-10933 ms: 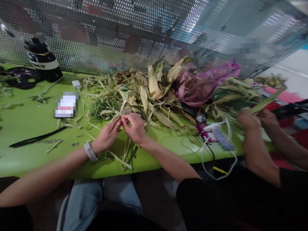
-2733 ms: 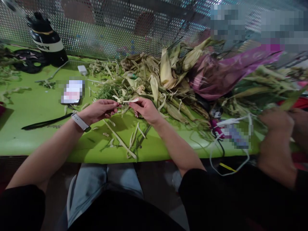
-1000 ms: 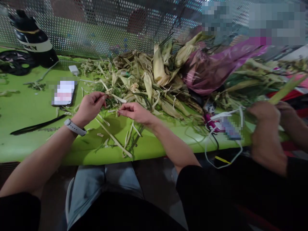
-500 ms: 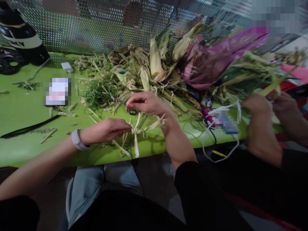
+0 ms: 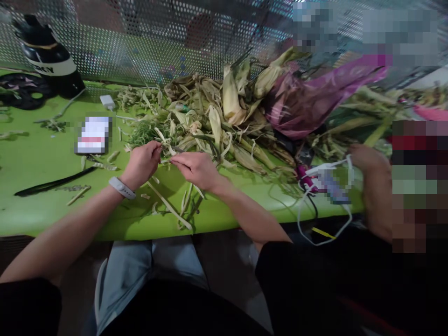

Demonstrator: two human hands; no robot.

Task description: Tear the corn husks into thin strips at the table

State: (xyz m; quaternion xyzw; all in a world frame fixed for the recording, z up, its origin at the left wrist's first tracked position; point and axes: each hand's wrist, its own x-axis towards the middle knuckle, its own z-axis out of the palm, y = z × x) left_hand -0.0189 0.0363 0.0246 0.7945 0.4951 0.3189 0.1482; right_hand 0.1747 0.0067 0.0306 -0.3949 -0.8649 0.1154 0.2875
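My left hand (image 5: pixel 142 163), with a white watch on the wrist, and my right hand (image 5: pixel 196 169) meet over the green table (image 5: pixel 42 205), just in front of a heap of corn husks (image 5: pixel 213 121). Both hands are closed in a pinch on a thin pale husk strip (image 5: pixel 167 160) stretched between them. More loose husk strips (image 5: pixel 168 205) lie on the table under my hands, near its front edge.
A phone (image 5: pixel 94 140) lies left of my hands, with a black strap (image 5: pixel 52 183) nearer me. A charger plug (image 5: pixel 106 101), a black bottle (image 5: pixel 49 56) and a perforated metal screen (image 5: pixel 157 42) stand behind. A pink plastic bag (image 5: pixel 315 98) tops the heap. Another person's hand (image 5: pixel 371 163) works at right.
Half a second ago my left hand held a knotted bunch of strips near the table edge and my right was over the scissors; now both pinch a single strip closer to the heap.
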